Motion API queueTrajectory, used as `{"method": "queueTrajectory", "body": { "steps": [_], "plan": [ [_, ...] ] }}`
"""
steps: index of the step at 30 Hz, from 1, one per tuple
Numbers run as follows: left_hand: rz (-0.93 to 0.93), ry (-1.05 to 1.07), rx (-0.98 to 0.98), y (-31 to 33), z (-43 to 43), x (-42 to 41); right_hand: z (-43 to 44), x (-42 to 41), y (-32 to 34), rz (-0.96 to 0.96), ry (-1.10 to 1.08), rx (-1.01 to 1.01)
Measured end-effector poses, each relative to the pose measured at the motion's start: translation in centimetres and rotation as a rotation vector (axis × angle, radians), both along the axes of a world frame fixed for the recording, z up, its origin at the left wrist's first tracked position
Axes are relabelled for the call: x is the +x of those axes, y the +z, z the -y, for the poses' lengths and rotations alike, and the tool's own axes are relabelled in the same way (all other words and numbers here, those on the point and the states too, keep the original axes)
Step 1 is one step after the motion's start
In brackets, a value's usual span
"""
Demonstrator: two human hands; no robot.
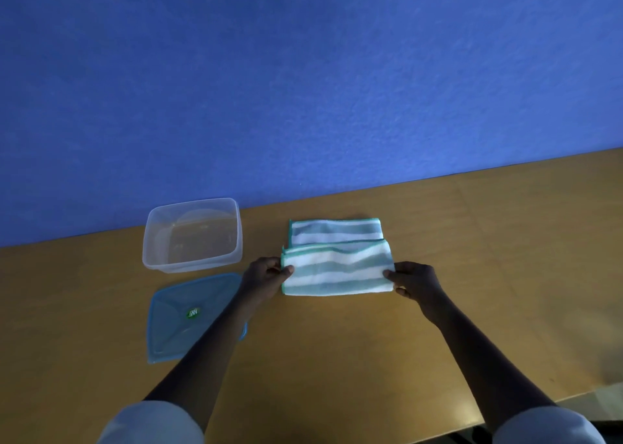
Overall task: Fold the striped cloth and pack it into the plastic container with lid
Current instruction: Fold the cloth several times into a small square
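Observation:
The green-and-white striped cloth (337, 261) lies on the wooden table, its near part doubled over its far part. My left hand (264, 273) pinches the left end of the folded near layer. My right hand (413, 280) pinches its right end. The clear plastic container (192, 234) stands open and empty to the left of the cloth, by the wall. Its blue lid (178, 322) lies flat on the table in front of the container, partly hidden under my left forearm.
The wooden table (337, 359) runs along a blue wall (303, 89). The table's near edge shows at the lower right. Bare tabletop extends to the right of the cloth and in front of it.

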State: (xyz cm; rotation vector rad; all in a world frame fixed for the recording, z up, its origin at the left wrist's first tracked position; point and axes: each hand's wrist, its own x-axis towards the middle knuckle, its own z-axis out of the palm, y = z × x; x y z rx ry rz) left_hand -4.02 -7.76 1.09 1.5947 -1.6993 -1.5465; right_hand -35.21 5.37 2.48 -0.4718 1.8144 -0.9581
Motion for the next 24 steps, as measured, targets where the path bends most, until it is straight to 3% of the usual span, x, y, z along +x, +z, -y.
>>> {"method": "queueTrajectory", "body": {
  "steps": [4,13,21,24],
  "plan": [
    [-0.007,-0.113,-0.041,-0.4,-0.6,-0.4,0.0,0.7,-0.9,-0.275,0.065,-0.075],
    [0.151,-0.131,-0.204,-2.5,-1.8,0.2,-1.3,1.3,-2.8,-0.423,0.202,-0.041],
    [0.21,0.04,-0.282,-2.7,0.2,-1.7,1.1,1.0,-2.2,-0.513,0.177,-0.07],
    [0.147,0.155,-0.156,-2.9,1.2,-2.5,3.0,1.0,-2.2,-0.565,0.177,-0.049]
  ]
}}
